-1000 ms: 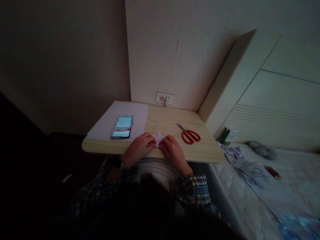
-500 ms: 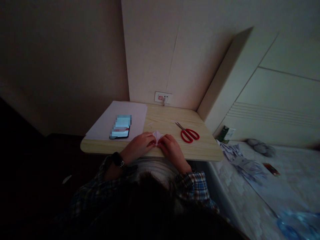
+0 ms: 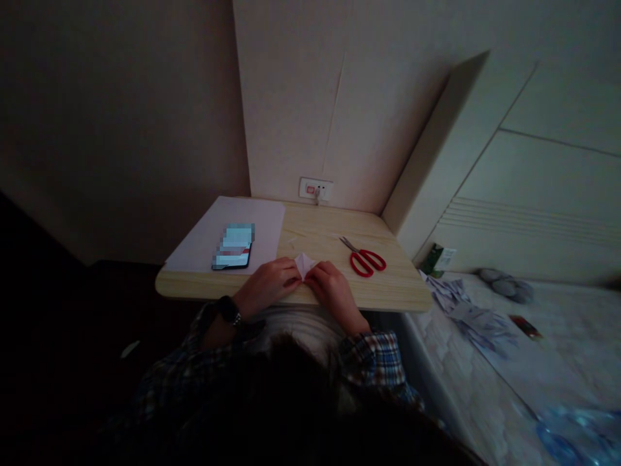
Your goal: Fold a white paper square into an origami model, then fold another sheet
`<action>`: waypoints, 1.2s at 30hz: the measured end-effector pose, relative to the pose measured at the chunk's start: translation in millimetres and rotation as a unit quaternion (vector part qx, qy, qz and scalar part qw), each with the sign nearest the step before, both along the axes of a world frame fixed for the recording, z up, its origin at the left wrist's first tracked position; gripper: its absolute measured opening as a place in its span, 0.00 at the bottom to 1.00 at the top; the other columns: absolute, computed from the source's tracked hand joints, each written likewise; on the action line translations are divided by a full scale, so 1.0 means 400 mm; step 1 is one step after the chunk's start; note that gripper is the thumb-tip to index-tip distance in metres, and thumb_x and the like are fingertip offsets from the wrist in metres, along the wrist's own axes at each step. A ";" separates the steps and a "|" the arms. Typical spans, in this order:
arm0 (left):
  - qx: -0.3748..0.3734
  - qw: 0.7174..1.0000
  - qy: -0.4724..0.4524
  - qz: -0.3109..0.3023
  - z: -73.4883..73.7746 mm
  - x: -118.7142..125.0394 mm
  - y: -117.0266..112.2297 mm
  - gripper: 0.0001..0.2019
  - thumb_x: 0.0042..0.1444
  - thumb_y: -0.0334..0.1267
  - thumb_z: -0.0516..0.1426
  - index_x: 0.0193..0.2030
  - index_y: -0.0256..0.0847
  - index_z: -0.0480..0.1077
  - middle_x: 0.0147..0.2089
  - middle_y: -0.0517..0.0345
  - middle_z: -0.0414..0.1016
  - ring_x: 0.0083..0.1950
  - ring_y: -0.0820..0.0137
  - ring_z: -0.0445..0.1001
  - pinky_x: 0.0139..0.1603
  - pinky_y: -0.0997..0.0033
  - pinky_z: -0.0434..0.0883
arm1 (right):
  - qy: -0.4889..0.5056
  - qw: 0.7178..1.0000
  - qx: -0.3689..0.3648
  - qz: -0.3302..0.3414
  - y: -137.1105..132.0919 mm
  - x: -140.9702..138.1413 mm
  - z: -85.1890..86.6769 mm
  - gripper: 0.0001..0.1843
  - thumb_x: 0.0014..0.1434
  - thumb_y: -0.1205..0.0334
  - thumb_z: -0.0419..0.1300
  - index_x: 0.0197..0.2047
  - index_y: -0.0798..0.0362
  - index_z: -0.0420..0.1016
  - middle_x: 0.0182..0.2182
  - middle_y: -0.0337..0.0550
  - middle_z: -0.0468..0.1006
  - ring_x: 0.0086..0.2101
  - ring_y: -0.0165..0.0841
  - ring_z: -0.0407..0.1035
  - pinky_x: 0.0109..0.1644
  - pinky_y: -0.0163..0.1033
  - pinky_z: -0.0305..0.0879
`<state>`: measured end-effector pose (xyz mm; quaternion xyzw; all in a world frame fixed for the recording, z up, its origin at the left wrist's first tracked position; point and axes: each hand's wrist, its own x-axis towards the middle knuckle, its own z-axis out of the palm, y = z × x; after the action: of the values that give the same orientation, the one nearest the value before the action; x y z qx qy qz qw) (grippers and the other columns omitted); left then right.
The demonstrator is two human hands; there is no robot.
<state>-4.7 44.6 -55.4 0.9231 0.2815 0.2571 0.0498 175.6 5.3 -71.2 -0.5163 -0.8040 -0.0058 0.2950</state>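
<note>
**A:** What is the room like?

**B:** It is a dim bedroom corner, seen from above the person's head. A pale wooden table (image 3: 392,291) juts from beige walls. A wall socket (image 3: 315,189) sits just above its far edge.

**A:** What lies on the left?

**B:** A large white sheet (image 3: 194,249) lies flat on the table's left part. A dark phone (image 3: 233,249), its screen blurred out, rests on the sheet near the front edge. It is probably placed there so the person can glance at it.

**A:** And the hands?

**B:** Both are at the middle of the front edge, in plaid sleeves. The left hand (image 3: 266,283) has a wristwatch (image 3: 228,310) on its wrist. Its fingers curl down, and the tips pinch the left side of a small folded paper (image 3: 305,262). The paper lies on the table between the hands, its white point aimed away from the person. The right hand (image 3: 332,290) mirrors the left, with bent fingers gripping the paper's right side. Holding it low from both sides seems to keep the paper flat and stop it sliding.

**A:** Further right?

**B:** Red-handled scissors (image 3: 365,259) lie closed near the right hand without touching it. The handles face the person, handy for that hand. Beyond the table is a bed (image 3: 533,369) with a heap of paper scraps (image 3: 466,317), well apart from the hands
</note>
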 end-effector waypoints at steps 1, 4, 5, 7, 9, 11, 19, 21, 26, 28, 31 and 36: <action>0.005 1.000 0.004 0.002 0.000 0.001 0.002 0.07 0.58 0.31 0.56 0.32 0.39 0.75 0.36 0.53 0.75 0.40 0.66 0.73 0.42 0.69 0.70 | -0.005 1.000 0.000 0.000 0.000 0.000 0.000 0.05 0.62 0.66 0.58 0.36 0.53 0.75 0.35 0.48 0.75 0.39 0.38 0.67 0.43 0.41 0.65; 0.010 1.000 0.016 0.008 0.003 0.004 0.005 0.07 0.58 0.31 0.56 0.32 0.37 0.75 0.36 0.53 0.76 0.39 0.66 0.73 0.42 0.70 0.70 | -0.009 1.000 0.003 -0.004 0.001 -0.002 0.000 0.06 0.62 0.66 0.57 0.36 0.54 0.76 0.35 0.48 0.75 0.39 0.38 0.67 0.43 0.40 0.64; 0.005 1.000 0.017 0.008 0.005 0.005 0.005 0.07 0.58 0.30 0.56 0.32 0.37 0.76 0.36 0.52 0.76 0.39 0.66 0.73 0.41 0.70 0.70 | -0.009 1.000 0.004 -0.006 0.001 -0.002 0.000 0.06 0.62 0.66 0.57 0.36 0.54 0.76 0.35 0.48 0.75 0.39 0.38 0.67 0.43 0.40 0.64; -0.018 1.000 0.015 0.011 0.010 0.007 0.004 0.07 0.58 0.30 0.56 0.33 0.36 0.76 0.36 0.51 0.76 0.39 0.65 0.74 0.42 0.69 0.70 | -0.010 1.000 0.001 -0.009 0.003 -0.003 -0.001 0.06 0.62 0.66 0.57 0.36 0.54 0.76 0.35 0.47 0.75 0.39 0.37 0.67 0.44 0.39 0.63; -0.046 0.999 0.009 0.018 0.015 0.008 0.003 0.07 0.57 0.29 0.56 0.33 0.36 0.76 0.36 0.50 0.77 0.40 0.64 0.74 0.43 0.68 0.69 | -0.014 1.000 -0.005 -0.013 0.005 -0.004 0.001 0.06 0.62 0.66 0.57 0.36 0.54 0.76 0.35 0.47 0.75 0.39 0.37 0.67 0.44 0.39 0.63; -0.067 0.997 0.004 0.023 0.020 0.008 0.005 0.07 0.57 0.29 0.56 0.33 0.36 0.77 0.37 0.50 0.77 0.41 0.64 0.74 0.44 0.68 0.69 | -0.022 1.000 -0.014 -0.016 0.008 -0.005 0.004 0.06 0.62 0.67 0.57 0.36 0.53 0.76 0.35 0.47 0.75 0.39 0.37 0.67 0.43 0.38 0.63; -0.143 0.988 -0.023 0.051 0.035 0.005 0.021 0.05 0.53 0.31 0.60 0.33 0.39 0.78 0.35 0.55 0.80 0.38 0.67 0.77 0.41 0.73 0.68 | -0.057 0.996 -0.056 -0.029 0.022 -0.008 0.024 0.08 0.62 0.68 0.55 0.37 0.54 0.77 0.35 0.47 0.75 0.38 0.36 0.68 0.41 0.37 0.61; -0.163 0.984 -0.035 0.068 0.038 0.006 0.021 0.04 0.53 0.31 0.60 0.32 0.39 0.78 0.32 0.57 0.80 0.35 0.68 0.77 0.38 0.74 0.68 | -0.061 0.995 -0.074 -0.032 0.022 -0.010 0.031 0.08 0.62 0.69 0.55 0.37 0.55 0.77 0.35 0.48 0.75 0.38 0.37 0.68 0.41 0.37 0.61; -0.197 0.976 -0.045 0.087 0.040 0.007 0.023 0.04 0.51 0.33 0.61 0.31 0.40 0.79 0.31 0.58 0.79 0.34 0.69 0.76 0.35 0.76 0.67 | -0.051 0.993 -0.097 -0.037 0.019 -0.014 0.043 0.09 0.62 0.69 0.55 0.38 0.56 0.77 0.36 0.49 0.76 0.38 0.36 0.69 0.41 0.37 0.61; -0.200 0.974 -0.047 0.097 0.038 0.009 0.025 0.05 0.50 0.34 0.61 0.31 0.40 0.80 0.32 0.57 0.79 0.35 0.68 0.76 0.36 0.75 0.67 | -0.046 0.993 -0.102 -0.039 0.020 -0.014 0.046 0.09 0.62 0.69 0.55 0.37 0.56 0.77 0.36 0.48 0.76 0.38 0.36 0.69 0.41 0.36 0.61; -0.198 0.972 -0.046 0.115 0.036 0.013 0.030 0.04 0.49 0.34 0.62 0.29 0.40 0.80 0.33 0.56 0.78 0.37 0.66 0.76 0.38 0.73 0.67 | -0.039 0.993 -0.107 -0.036 0.022 -0.011 0.048 0.07 0.61 0.69 0.56 0.36 0.55 0.76 0.36 0.47 0.76 0.37 0.34 0.69 0.41 0.35 0.61; -0.195 0.972 -0.034 0.128 0.042 0.017 0.030 0.03 0.47 0.33 0.63 0.28 0.40 0.80 0.36 0.55 0.77 0.38 0.67 0.75 0.39 0.72 0.67 | -0.031 0.992 -0.115 -0.041 0.011 -0.007 0.055 0.06 0.60 0.70 0.57 0.35 0.55 0.75 0.34 0.47 0.76 0.36 0.34 0.69 0.40 0.35 0.61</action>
<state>2.2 56.4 -38.7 0.8427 0.4397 0.2332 0.2050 173.0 9.8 -49.2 -0.5793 -0.7860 0.0588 0.2080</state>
